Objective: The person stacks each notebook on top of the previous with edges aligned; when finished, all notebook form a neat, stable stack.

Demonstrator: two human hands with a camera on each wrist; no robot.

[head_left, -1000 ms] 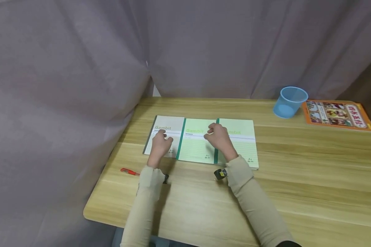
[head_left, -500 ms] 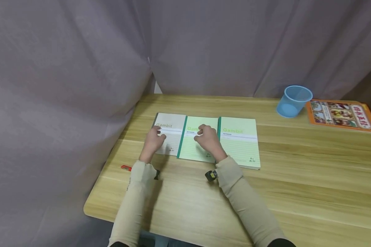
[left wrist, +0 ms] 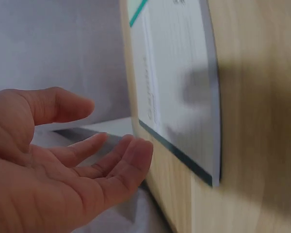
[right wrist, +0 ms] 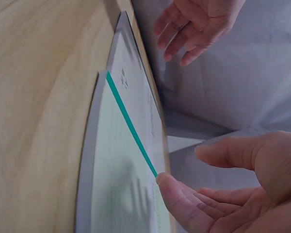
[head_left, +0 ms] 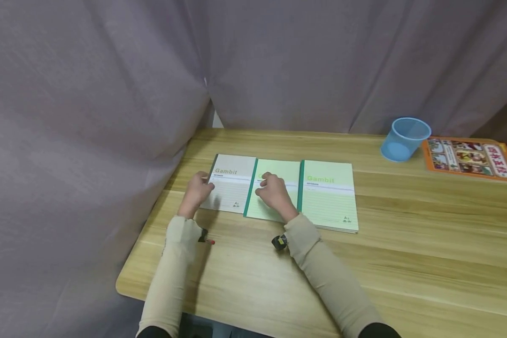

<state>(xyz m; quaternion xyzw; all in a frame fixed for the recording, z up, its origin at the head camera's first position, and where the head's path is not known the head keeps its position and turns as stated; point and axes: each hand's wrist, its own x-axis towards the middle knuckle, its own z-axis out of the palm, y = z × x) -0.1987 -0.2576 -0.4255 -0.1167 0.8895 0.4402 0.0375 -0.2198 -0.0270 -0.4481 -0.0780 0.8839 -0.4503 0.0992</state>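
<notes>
Three "Gambit" notebooks lie side by side: a grey-white notebook point(head_left: 232, 185) at left, a pale green notebook point(head_left: 280, 167) in the middle, another green notebook point(head_left: 329, 202) at right. My left hand point(head_left: 195, 191) hovers at the left edge of the grey-white one, dark spine below the fingers. In the left wrist view, that hand point(left wrist: 63, 179) has thumb and fingers apart, holding nothing. Over the middle notebook hangs my right hand point(head_left: 275, 193), partly covering its title. The right wrist view shows this hand point(right wrist: 262, 208) with loosely bent fingers and nothing in them.
A red pen point(head_left: 211, 242) is mostly hidden behind the left forearm. Toward the back right stand a blue plastic cup-shaped bin point(head_left: 399, 145) and an orange picture book point(head_left: 469, 157). Grey curtains point(head_left: 279, 65) border the wooden table point(head_left: 405, 263) behind and at left.
Both hands have moved left, the left one off the grey-white notebook's middle to its edge, the right one away from the right notebook. The view has shifted slightly; the notebooks stay in line.
</notes>
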